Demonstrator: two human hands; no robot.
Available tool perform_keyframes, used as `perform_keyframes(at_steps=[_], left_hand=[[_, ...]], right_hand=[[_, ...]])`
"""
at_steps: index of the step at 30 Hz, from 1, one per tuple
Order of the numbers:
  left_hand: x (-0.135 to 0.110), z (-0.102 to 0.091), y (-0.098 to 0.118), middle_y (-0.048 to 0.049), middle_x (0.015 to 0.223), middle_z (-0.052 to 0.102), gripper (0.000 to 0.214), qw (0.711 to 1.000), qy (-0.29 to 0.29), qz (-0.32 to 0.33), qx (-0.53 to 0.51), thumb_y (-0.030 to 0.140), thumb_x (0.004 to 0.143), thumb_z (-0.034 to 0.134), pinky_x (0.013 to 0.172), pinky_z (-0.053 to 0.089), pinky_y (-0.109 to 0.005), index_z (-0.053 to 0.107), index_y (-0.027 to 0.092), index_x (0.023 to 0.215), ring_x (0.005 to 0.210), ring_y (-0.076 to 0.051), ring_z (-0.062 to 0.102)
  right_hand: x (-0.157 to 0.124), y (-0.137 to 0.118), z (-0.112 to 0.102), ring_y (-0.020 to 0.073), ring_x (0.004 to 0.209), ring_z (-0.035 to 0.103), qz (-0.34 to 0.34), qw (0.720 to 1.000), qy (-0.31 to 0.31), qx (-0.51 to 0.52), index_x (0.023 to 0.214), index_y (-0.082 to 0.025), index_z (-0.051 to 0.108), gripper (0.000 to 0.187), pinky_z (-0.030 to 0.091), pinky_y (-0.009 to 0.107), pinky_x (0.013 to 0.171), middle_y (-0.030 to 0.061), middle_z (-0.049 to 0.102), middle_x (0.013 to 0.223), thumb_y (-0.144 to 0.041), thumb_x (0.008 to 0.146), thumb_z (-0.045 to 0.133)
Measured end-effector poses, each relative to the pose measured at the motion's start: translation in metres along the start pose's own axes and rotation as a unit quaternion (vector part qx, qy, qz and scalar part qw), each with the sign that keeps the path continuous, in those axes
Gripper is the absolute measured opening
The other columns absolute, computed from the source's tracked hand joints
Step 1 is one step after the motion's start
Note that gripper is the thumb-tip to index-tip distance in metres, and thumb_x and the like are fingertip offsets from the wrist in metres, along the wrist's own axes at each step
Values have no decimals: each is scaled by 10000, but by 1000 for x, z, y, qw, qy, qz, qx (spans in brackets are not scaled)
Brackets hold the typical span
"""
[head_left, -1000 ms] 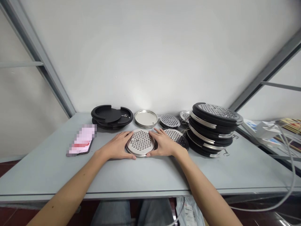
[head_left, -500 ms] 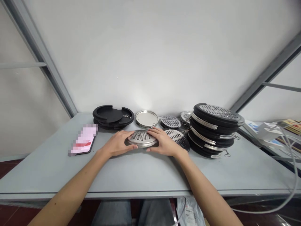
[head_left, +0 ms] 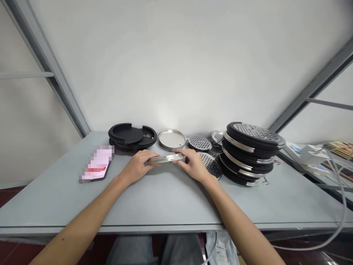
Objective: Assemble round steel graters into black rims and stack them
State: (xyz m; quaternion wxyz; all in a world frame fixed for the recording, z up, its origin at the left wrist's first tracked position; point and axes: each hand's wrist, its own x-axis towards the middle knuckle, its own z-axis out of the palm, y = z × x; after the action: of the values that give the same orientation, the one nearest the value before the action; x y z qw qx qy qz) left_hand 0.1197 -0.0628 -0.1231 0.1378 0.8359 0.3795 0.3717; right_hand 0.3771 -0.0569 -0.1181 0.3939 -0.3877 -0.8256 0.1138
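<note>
My left hand [head_left: 139, 163] and my right hand [head_left: 192, 162] grip opposite sides of a round metal disc [head_left: 167, 158]. Its silver rim faces me nearly edge-on, so its perforated top hardly shows. The disc seems raised a little off the table, with thumbs at the near edge and fingers over the far side. Just behind it lies a small stack of plain round metal plates [head_left: 172, 139]. Close to my right hand is a perforated disc [head_left: 211, 165], part silver and part black.
Black round trays [head_left: 129, 135] with a wire clip sit at back left, near a phone [head_left: 97, 163]. A tall stack of black-and-silver discs [head_left: 249, 154] stands right, with another perforated disc [head_left: 200, 142] behind. A white cable [head_left: 343, 206] hangs at the table's right.
Both hands have tipped the disc up from lying with its perforated top visible to nearly edge-on, and it appears slightly lifted. Other things on the table have stayed put.
</note>
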Motion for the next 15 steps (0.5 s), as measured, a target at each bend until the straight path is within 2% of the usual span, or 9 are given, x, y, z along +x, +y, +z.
perform_keyframes(at_steps=[4, 6, 8, 11, 15], left_hand=[[0, 0, 4, -36, 944, 693, 238, 997, 44, -19, -63, 362, 860, 625, 792, 475, -293, 683, 191, 1016, 860, -196, 612], [-1, 1, 5, -15, 800, 663, 249, 992, 70, -51, -90, 378, 853, 612, 670, 468, -256, 681, 156, 942, 735, -172, 590], [-1, 3, 3, -1, 699, 622, 286, 987, 91, -75, -110, 409, 847, 598, 604, 449, -242, 675, 133, 852, 656, -158, 560], [0, 4, 0, -24, 716, 643, 358, 979, 109, -99, -141, 457, 849, 570, 628, 471, -257, 675, 115, 827, 676, -175, 578], [3, 3, 0, -64, 881, 695, 353, 979, 112, -123, -118, 453, 849, 587, 754, 500, -302, 680, 123, 937, 817, -210, 621]], right_hand=[[2, 3, -3, 240, 1076, 610, 57, 995, 57, 64, 1208, -221, 597, 463, 459, 386, 957, 76, 664, 1186, -353, 780, 714], [3, 4, -4, 235, 1051, 617, 79, 991, 48, 99, 1225, -220, 588, 481, 481, 384, 931, 75, 660, 1189, -368, 783, 706], [4, 4, -3, 224, 1009, 631, 85, 985, 20, 148, 1182, -217, 617, 399, 501, 373, 896, 64, 674, 1149, -373, 818, 665], [5, 1, 0, 212, 953, 650, 84, 967, -5, 241, 1077, -199, 658, 277, 514, 358, 872, 50, 701, 1051, -365, 861, 609], [6, -1, -1, 209, 891, 653, 80, 957, 61, 271, 1001, -185, 676, 243, 523, 345, 829, 43, 711, 957, -364, 844, 628]])
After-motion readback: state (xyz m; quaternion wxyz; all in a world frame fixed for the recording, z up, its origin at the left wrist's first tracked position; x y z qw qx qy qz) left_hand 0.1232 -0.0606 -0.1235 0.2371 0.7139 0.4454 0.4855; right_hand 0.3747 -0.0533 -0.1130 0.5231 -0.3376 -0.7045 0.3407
